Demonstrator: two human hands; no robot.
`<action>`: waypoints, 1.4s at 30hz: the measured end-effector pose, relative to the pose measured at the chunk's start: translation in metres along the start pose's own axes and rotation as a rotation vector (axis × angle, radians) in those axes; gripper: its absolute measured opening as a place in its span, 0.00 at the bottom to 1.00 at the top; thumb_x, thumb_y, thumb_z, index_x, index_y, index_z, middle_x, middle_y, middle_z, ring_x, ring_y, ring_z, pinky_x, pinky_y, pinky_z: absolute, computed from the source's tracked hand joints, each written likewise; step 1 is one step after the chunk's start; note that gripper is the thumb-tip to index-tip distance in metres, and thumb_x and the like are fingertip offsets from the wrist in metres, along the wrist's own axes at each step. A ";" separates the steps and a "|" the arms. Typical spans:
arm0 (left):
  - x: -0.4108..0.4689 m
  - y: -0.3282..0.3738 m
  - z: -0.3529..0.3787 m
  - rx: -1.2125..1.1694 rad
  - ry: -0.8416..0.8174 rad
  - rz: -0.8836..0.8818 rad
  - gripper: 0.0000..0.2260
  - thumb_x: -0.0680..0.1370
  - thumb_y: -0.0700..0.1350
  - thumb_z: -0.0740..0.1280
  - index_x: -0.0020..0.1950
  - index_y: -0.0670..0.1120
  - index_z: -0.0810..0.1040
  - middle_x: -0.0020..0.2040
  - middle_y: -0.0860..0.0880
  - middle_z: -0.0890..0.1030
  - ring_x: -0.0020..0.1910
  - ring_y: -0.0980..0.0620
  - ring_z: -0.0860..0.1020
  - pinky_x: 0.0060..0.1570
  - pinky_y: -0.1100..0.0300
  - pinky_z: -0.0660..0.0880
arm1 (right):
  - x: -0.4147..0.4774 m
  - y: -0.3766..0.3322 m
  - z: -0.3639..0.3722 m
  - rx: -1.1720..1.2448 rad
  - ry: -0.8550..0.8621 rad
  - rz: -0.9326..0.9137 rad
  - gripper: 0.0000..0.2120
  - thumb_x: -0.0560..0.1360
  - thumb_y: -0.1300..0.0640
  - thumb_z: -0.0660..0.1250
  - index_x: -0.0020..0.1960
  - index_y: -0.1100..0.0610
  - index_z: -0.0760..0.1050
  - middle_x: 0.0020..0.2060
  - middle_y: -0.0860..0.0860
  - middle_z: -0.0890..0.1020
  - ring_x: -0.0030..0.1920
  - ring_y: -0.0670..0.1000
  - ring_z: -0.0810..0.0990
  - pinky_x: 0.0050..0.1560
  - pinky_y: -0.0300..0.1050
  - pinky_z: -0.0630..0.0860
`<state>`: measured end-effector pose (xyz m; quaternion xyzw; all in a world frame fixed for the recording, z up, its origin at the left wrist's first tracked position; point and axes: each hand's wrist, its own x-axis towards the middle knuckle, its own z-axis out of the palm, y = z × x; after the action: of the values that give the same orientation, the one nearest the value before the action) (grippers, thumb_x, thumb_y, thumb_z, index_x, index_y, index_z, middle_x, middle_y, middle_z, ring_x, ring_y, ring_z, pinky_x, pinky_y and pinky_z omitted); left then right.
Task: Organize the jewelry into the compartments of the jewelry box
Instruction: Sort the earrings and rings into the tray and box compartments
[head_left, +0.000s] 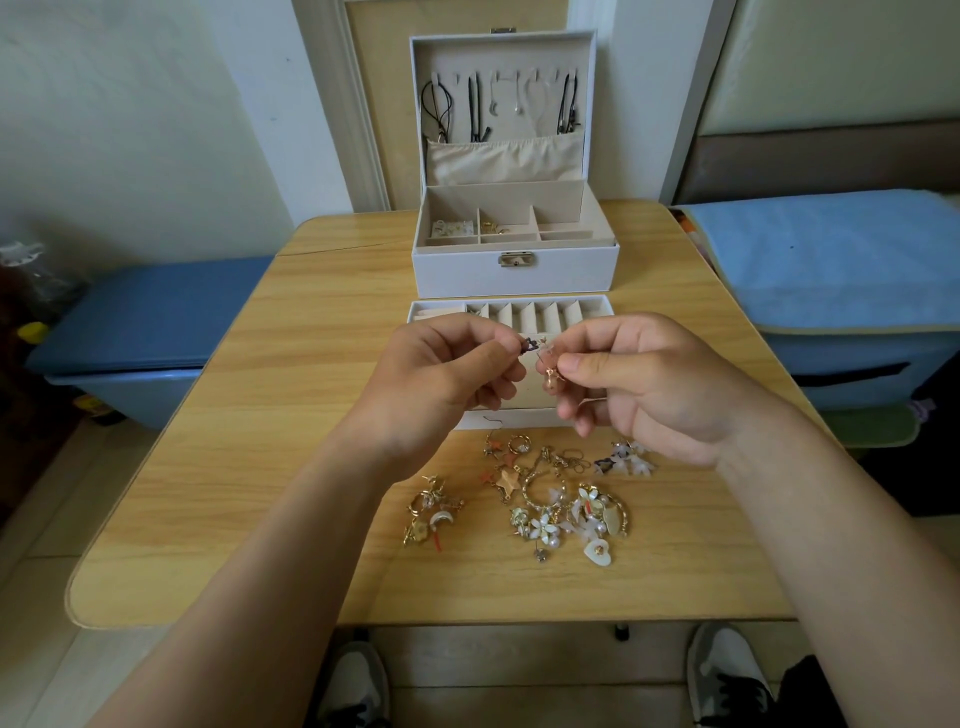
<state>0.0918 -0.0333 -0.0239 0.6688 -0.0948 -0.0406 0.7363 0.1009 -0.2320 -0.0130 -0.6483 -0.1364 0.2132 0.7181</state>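
While left hand (436, 384) pinches dark earring (529, 344), right hand (649, 389) pinches pink earring (551, 376) (dangling)

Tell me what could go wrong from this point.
1. The left hand and right hand pinch a dark earring and a rose-gold earring above the tray; a slip could drop one into the wrong slot.
2. The loose jewelry pile lies between the forearms; a forearm could sweep pieces off the table.

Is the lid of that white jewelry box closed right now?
No, the lid stands upright and open behind the box, with necklaces hanging from hooks on its inside.
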 end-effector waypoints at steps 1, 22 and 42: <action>0.000 0.000 0.000 -0.001 0.003 0.001 0.03 0.73 0.41 0.70 0.40 0.45 0.83 0.36 0.44 0.81 0.33 0.49 0.77 0.36 0.56 0.72 | 0.000 0.000 0.000 0.003 -0.004 0.002 0.06 0.71 0.63 0.67 0.47 0.62 0.81 0.38 0.57 0.82 0.35 0.53 0.78 0.32 0.44 0.73; 0.001 0.002 0.002 0.016 -0.026 0.060 0.03 0.71 0.39 0.71 0.40 0.44 0.84 0.36 0.44 0.82 0.33 0.49 0.76 0.36 0.57 0.73 | 0.003 0.004 0.010 0.057 0.020 -0.024 0.07 0.71 0.58 0.67 0.45 0.62 0.78 0.34 0.55 0.80 0.31 0.51 0.75 0.28 0.42 0.69; 0.003 0.003 0.007 -0.084 -0.098 -0.004 0.06 0.75 0.42 0.67 0.42 0.39 0.77 0.32 0.46 0.77 0.31 0.49 0.73 0.34 0.60 0.72 | 0.000 -0.002 0.007 0.228 -0.104 0.084 0.08 0.70 0.55 0.64 0.34 0.56 0.74 0.30 0.54 0.73 0.29 0.53 0.70 0.30 0.45 0.68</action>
<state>0.0934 -0.0400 -0.0197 0.6346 -0.1275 -0.0785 0.7582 0.0975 -0.2259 -0.0105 -0.5555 -0.1208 0.2904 0.7697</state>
